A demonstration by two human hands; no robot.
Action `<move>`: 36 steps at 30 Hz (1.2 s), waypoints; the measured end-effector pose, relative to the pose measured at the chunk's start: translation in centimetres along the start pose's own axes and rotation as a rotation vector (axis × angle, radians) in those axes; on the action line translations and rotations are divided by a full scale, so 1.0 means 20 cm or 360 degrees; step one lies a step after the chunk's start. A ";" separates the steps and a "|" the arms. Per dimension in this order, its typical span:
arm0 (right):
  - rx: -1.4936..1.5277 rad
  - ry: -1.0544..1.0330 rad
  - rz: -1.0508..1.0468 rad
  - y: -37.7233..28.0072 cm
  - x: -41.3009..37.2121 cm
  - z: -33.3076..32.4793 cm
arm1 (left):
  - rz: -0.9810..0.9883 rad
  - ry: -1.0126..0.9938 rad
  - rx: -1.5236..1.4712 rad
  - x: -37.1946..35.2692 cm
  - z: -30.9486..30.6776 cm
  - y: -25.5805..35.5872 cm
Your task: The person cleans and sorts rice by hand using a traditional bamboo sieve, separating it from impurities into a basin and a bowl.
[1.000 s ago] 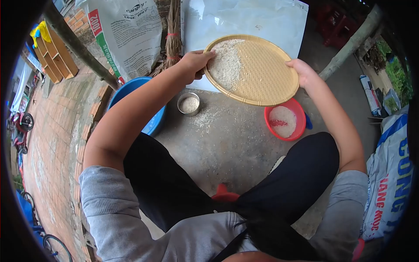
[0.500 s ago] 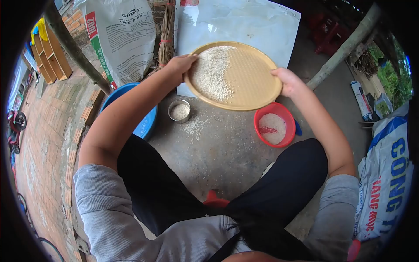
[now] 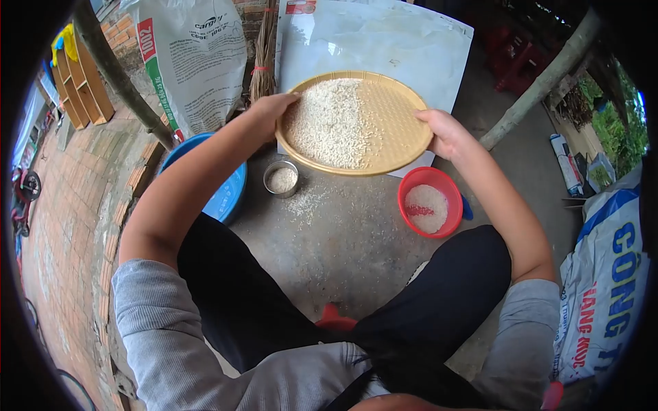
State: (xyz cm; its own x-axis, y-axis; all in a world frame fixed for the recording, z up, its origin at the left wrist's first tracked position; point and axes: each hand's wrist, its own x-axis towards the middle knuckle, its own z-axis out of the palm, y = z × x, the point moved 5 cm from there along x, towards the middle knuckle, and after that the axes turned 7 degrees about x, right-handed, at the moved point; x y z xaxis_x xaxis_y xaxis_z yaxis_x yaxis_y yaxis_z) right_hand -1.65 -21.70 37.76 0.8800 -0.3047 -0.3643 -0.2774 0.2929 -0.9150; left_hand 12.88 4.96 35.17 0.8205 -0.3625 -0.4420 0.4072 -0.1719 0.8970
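Note:
Both my hands hold a round, tan winnowing tray (image 3: 401, 130) up in front of me, above the floor. My left hand (image 3: 272, 113) grips its left rim, and my right hand (image 3: 444, 130) is closed on the right rim. Rice (image 3: 330, 123) covers the tray's left half in a thick layer, with scattered grains towards the middle; the right part shows bare weave. Below the tray's right side stands a red basket (image 3: 447, 227) with rice in it. A small metal bowl (image 3: 281, 193) holding some rice stands below its left side.
Spilled grains (image 3: 305, 205) lie on the concrete floor. A blue basin (image 3: 236, 195) is partly behind my left arm. A whitish board (image 3: 384, 41), a straw broom (image 3: 262, 61) and a white sack (image 3: 199, 68) are at the back. Another sack (image 3: 603, 288) stands at right; wooden poles (image 3: 541, 79) slant at both sides.
The tray has shifted slightly left with both hands on it. The rice in it has spread wider, towards the tray's middle and near edge.

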 end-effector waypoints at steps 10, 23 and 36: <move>-0.0100 -0.0167 0.0047 0.02 -0.04 0.04 | -0.0033 -0.0228 -0.0069 -0.04 -0.03 0.06; 0.0130 -0.0101 0.0176 0.01 0.02 -0.08 | -0.0094 0.0186 -0.0227 -0.11 0.09 -0.02; 0.0335 -0.0084 0.0426 0.05 0.13 -0.26 | 0.0131 0.0162 0.0077 -0.20 0.20 0.02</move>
State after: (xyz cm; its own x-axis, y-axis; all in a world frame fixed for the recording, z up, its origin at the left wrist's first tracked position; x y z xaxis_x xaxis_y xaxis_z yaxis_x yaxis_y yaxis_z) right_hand -1.60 -26.88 34.90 0.8069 -0.1459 -0.5723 -0.4205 0.5387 -0.7301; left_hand 8.16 2.74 37.26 0.8878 -0.2829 -0.3629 0.3190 -0.1900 0.9285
